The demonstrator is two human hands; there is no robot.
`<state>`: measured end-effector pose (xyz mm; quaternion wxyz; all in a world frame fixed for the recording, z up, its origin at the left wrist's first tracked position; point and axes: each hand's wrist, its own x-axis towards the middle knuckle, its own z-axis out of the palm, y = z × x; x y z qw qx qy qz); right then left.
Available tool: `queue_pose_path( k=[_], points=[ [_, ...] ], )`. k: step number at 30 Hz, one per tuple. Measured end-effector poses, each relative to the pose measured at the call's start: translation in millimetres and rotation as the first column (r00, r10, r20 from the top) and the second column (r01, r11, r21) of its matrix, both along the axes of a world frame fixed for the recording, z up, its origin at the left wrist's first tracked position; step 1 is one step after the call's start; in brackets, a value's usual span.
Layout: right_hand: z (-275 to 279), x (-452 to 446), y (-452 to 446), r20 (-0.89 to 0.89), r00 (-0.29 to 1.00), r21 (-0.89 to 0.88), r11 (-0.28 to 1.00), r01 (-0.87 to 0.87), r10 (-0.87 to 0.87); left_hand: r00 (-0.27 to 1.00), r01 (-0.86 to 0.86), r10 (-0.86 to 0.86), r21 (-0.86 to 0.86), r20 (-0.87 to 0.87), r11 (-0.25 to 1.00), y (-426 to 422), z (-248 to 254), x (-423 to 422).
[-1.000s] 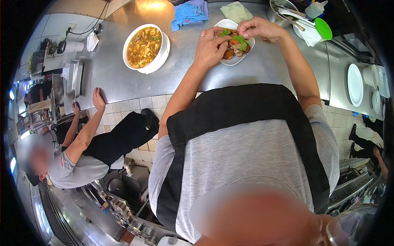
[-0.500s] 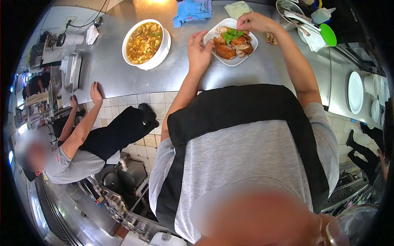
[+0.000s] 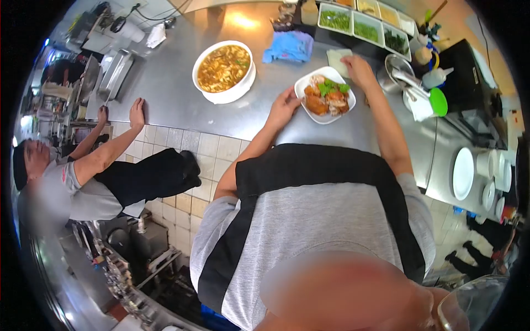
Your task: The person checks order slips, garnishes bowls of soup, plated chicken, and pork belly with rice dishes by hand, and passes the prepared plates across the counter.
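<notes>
A white square plate (image 3: 319, 118) holds pieces of browned chicken (image 3: 317, 105) topped with green cilantro leaves (image 3: 333, 87). My left hand (image 3: 284, 108) is at the plate's left rim, with thumb and fingers closed on its edge. Just beyond the plate's far right corner, my right hand (image 3: 359, 71) has bent fingers on a pale folded cloth (image 3: 338, 59). Left of the plate stands a large white bowl (image 3: 201, 87) of thick brown soup (image 3: 223, 67) with egg-like shreds, resting on a white saucer (image 3: 229, 97).
A blue cloth (image 3: 289, 47) lies behind the plate. Trays of chopped greens (image 3: 366, 28) line the back. A metal pot (image 3: 396, 67) and green-rimmed container (image 3: 437, 102) stand right, white plates (image 3: 464, 174) farther along. A co-worker (image 3: 94, 182) leans on the counter at left.
My right hand has left the cilantro and moved onto the pale cloth. My left hand stays beside the plate. The view has shifted, showing the trays at the back.
</notes>
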<state>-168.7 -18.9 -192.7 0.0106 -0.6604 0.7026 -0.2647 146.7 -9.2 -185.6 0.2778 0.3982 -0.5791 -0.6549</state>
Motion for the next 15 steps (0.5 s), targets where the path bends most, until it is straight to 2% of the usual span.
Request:
queue_pose_path(
  k=[2,5,6,8,11,14,15],
  points=[
    [31.1,18.4,32.0,0.045,0.993,0.075,0.991,0.107,-0.110,0.999,-0.043,0.043,0.021,0.000,0.999,2.6,-10.2,8.3],
    [43.8,29.6,73.9,0.304,0.939,0.096,0.986,0.140,-0.163,0.998,0.017,-0.022,0.071,0.062,0.997,8.5,-9.2,37.2],
    [53.8,35.6,86.6,0.405,0.888,0.207,0.968,0.141,-0.216,0.997,0.046,-0.050,0.071,0.056,0.996,6.6,-4.3,42.8],
    [45.3,35.2,100.2,0.489,0.856,0.171,0.981,0.094,-0.167,0.994,0.111,-0.111,0.066,-0.004,0.992,5.4,-7.8,56.2],
    [39.1,38.0,107.1,0.588,0.790,0.144,0.984,0.107,-0.172,0.977,0.206,-0.211,0.108,0.027,0.972,1.2,-6.3,72.4],
    [44.4,49.7,110.1,0.732,0.600,0.201,0.944,0.262,-0.322,0.944,0.320,-0.327,0.128,0.039,0.939,-3.6,-1.5,96.0],
    [56.4,59.0,115.2,0.605,0.667,0.275,0.900,0.338,-0.435,0.926,0.367,-0.374,0.112,0.055,0.924,-6.6,1.4,108.0]
  ],
)
